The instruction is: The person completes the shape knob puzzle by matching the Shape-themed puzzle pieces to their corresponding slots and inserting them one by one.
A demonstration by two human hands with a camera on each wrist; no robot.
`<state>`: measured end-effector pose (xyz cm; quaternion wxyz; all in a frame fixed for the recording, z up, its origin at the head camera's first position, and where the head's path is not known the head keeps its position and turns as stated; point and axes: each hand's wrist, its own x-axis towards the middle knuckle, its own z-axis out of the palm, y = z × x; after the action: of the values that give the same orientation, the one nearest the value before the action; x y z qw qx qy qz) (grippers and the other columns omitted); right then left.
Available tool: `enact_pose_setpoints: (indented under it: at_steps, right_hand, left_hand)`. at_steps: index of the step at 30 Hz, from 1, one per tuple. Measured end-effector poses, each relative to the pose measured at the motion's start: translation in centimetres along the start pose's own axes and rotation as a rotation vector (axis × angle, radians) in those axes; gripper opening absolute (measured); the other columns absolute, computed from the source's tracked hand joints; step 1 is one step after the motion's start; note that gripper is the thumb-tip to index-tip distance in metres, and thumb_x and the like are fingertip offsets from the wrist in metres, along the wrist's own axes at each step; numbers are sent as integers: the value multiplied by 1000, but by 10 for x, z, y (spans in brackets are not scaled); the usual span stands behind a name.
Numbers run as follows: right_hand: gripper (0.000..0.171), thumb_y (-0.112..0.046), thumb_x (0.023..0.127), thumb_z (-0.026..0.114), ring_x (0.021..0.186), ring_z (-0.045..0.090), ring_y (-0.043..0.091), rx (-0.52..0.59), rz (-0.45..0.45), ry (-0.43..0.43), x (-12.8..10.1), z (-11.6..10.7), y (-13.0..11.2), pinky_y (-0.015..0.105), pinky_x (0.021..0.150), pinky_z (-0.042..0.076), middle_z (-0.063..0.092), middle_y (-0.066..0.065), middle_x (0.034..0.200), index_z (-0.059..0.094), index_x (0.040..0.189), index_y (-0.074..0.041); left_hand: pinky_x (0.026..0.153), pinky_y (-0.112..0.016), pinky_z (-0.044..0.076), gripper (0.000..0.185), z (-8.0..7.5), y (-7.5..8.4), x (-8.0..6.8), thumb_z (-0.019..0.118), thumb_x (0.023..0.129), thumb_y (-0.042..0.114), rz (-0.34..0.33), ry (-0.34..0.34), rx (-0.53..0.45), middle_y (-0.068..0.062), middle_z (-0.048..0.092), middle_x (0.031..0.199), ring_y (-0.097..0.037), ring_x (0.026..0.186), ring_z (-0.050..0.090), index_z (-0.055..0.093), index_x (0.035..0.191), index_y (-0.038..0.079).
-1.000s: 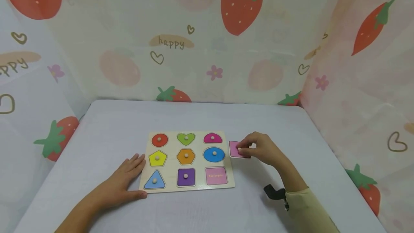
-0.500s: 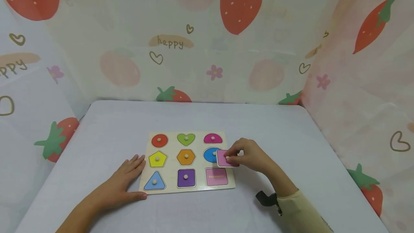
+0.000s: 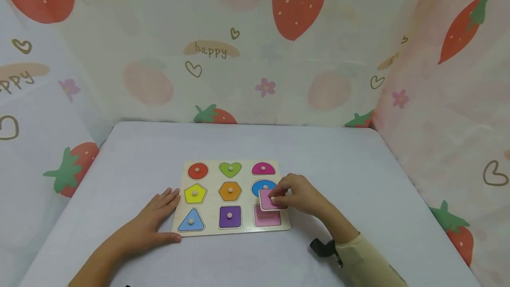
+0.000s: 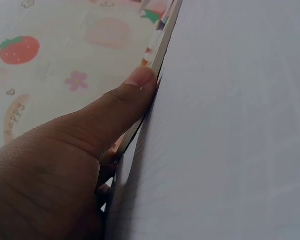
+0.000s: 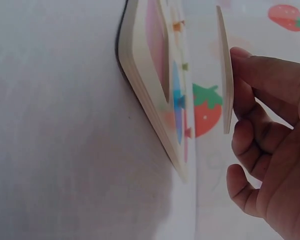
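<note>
A cream wooden peg puzzle board (image 3: 210, 205) lies flat on the white table, bearing several coloured shapes with small round knobs. My left hand (image 3: 153, 218) rests at its left edge, fingers straight, thumb against the near left corner. My right hand (image 3: 304, 196) pinches the knob of a pink rectangle puzzle piece (image 3: 264, 199). In the right wrist view that piece (image 5: 226, 75) hangs above the board, apart from it. From the head it covers part of the blue oval (image 3: 260, 184) and the top of the pink rectangular recess (image 3: 271, 222) at the board's near right corner.
A white cloth covers the table (image 3: 338, 158). Strawberry-printed sheets stand behind it (image 3: 239, 83) and along both sides. A black strap-like piece (image 3: 323, 248) juts out by the right sleeve (image 3: 364, 260).
From right of the board, my right hand has carried the pink rectangle piece left and nearer, over the board's right side. The left hand stays at the left edge.
</note>
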<state>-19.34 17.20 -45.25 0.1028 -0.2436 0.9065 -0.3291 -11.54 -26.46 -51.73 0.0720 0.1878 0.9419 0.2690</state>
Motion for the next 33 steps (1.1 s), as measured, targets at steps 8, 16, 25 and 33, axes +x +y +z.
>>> enact_pose_setpoints:
  at_steps: [8, 16, 25, 33]
  right_hand:
    - [8, -27, 87, 84, 95, 55, 14, 22, 38, -57, 2, 9, -1, 30, 74, 53, 67, -13, 91, 82, 95, -29]
    - [7, -28, 86, 85, 94, 56, 15, 13, 70, -93, 3, 15, -2, 28, 71, 55, 66, -11, 87, 82, 91, -30]
    - [6, -25, 86, 85, 82, 61, 14, 7, 44, -165, 6, 21, 3, 26, 67, 56, 68, -12, 75, 82, 91, -25]
    - [6, -27, 86, 85, 77, 62, 12, 6, 35, -172, 7, 25, 5, 26, 67, 56, 68, -13, 74, 82, 91, -26]
  left_hand:
    - [115, -6, -14, 116, 0, 0, 2, 77, 73, 72, 13, 8, 0, -4, 24, 171, -33, 159, 10, 33, 160, 8]
    - [117, -10, -14, 118, 1, 0, 2, 74, 72, 77, -21, -4, 9, -3, 23, 171, -33, 159, 9, 31, 162, 11]
    - [118, -11, -13, 117, 2, 2, 1, 75, 72, 75, -19, 3, -6, -3, 23, 171, -33, 159, 9, 33, 161, 11]
    - [128, -32, -5, 117, -1, 5, 0, 76, 72, 75, -48, -9, -15, -2, 22, 171, -33, 159, 8, 33, 161, 12]
